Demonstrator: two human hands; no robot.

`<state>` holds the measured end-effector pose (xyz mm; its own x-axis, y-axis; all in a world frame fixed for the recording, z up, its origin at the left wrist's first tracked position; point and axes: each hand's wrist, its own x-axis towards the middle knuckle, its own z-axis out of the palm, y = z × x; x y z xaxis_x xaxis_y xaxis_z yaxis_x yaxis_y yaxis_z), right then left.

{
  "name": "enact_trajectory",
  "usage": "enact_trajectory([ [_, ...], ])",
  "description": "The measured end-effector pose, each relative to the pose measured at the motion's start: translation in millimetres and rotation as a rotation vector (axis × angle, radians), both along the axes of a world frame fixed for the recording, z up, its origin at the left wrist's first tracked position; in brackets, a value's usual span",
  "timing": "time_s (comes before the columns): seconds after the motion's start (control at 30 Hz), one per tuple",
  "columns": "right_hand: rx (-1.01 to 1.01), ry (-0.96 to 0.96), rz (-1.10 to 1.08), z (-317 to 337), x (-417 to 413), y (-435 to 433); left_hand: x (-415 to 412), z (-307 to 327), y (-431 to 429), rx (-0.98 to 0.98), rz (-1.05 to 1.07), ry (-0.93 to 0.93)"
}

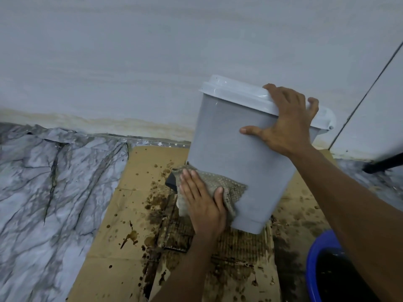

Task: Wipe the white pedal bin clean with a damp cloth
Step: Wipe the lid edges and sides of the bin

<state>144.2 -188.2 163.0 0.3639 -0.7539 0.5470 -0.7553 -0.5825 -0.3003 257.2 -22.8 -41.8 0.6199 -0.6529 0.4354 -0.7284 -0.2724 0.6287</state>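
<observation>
The white pedal bin (229, 144) stands tilted on wet cardboard, its lid closed and its top leaning away to the right. My right hand (283, 123) grips the lid's near edge, thumb spread on the bin's side. My left hand (202, 201) presses a grey-brown dotted cloth (226, 188) flat against the lower left part of the bin's side. The bin's black pedal (171, 180) pokes out at the lower left, partly hidden by the cloth.
Brown cardboard (122, 247) with dark wet stains covers the floor under the bin. Marble-patterned sheeting (43, 192) lies to the left. A blue bucket (314, 269) of dark water sits at the lower right. A pale wall (130, 62) rises close behind. A dark bar (381, 164) crosses the right edge.
</observation>
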Motion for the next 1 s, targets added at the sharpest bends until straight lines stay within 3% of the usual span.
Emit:
enact_trajectory([
  [0.13,0.012,-0.01,-0.011,1,1,2,-11,-19,13,-0.036,0.189,0.304],
  [0.23,0.015,-0.012,0.003,1,2,6,-28,-19,14,-0.006,0.179,0.36],
  [0.3,0.019,0.0,0.004,1,4,8,-37,-11,8,0.056,0.079,0.259],
  [0.5,0.035,-0.006,0.028,6,2,13,-23,-10,8,0.105,-0.394,-0.318],
  [0.6,0.038,-0.02,0.032,5,0,14,11,-10,22,0.152,-0.439,-0.545],
  [0.67,0.035,-0.014,0.027,5,0,14,29,-10,26,0.158,-0.407,-0.572],
  [0.87,0.03,0.006,0.003,3,2,13,38,-24,29,0.096,-0.284,-0.335],
  [1.0,0.027,0.02,-0.027,3,8,13,27,-32,35,0.01,-0.064,0.178],
])
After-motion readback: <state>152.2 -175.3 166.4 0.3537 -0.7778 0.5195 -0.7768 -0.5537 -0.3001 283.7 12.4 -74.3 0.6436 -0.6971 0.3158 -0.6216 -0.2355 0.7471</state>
